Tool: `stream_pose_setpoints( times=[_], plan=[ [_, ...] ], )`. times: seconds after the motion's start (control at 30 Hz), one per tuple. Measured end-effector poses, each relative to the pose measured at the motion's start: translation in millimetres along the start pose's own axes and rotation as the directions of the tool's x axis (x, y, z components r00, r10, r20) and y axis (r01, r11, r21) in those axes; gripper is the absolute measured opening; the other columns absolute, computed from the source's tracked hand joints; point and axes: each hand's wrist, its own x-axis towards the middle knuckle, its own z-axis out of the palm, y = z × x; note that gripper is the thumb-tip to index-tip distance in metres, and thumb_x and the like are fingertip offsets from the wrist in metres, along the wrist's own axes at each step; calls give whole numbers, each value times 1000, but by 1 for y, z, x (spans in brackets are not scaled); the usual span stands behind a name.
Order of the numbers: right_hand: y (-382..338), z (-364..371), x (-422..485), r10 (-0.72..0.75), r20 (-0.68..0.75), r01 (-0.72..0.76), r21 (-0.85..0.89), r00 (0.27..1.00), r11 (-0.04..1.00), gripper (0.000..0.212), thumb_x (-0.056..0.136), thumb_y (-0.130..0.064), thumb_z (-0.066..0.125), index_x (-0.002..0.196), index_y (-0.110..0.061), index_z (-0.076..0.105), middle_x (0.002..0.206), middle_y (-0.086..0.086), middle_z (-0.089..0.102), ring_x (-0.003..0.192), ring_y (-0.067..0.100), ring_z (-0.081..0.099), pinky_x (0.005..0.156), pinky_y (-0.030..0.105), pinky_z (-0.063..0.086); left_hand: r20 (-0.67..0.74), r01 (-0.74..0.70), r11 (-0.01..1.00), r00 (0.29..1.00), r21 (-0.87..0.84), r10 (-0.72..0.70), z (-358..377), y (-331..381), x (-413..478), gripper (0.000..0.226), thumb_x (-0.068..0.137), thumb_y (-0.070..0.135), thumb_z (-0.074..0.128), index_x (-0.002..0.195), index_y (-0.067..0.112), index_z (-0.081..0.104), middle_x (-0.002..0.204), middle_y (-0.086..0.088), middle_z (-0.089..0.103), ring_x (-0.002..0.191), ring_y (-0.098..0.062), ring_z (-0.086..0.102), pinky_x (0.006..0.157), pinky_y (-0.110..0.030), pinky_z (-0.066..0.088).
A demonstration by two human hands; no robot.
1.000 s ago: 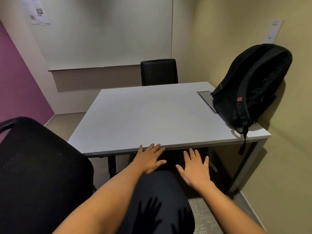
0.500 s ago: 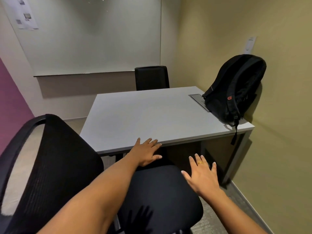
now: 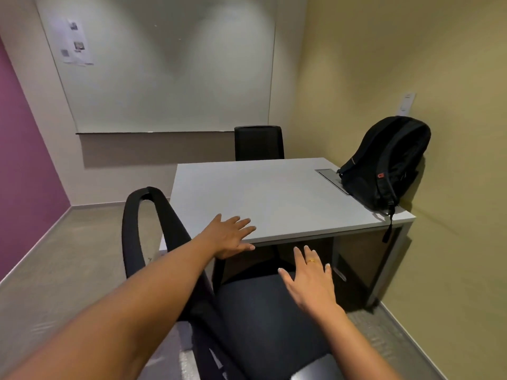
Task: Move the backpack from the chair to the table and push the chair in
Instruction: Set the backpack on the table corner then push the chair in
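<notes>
While both hands spread flat, empty | left (image 3: 229, 237) at table (image 3: 274, 198) edge | right (image 3: 308, 281) over chair (image 3: 263, 319)

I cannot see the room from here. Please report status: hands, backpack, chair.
Left hand and right hand open, nothing held. Backpack on table, leaning on wall. Chair not yet pushed in; nothing blocks it.

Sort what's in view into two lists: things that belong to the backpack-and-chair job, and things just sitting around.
Job:
backpack, on the table's far right corner
table
near chair, seat still out from the table
left hand, right hand, both open

Just there:
far chair
whiteboard
paper notices
</notes>
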Motion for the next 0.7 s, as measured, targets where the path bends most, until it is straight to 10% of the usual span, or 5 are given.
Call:
stream_pose_setpoints(
  times=[0.23,0.7],
  plan=[
    [-79,-1,-8,8,-122,-1,58,993,998,67,95,-51,36,147,-15,13,156,8,12,143,23,8,113,41,18,-66,78,995,994,-60,-82,5,-78,-43,62,94,58,18,148,27,11,158,1,8,143,-23,11,113,-54,11],
    [-267,5,-28,172,-127,-168,46,977,985,54,99,-43,26,145,-15,21,156,7,14,142,22,10,112,45,21,-283,-211,932,951,-294,126,45,-166,-84,60,94,56,22,147,30,15,157,4,12,143,-16,10,114,-50,8]
  ],
)
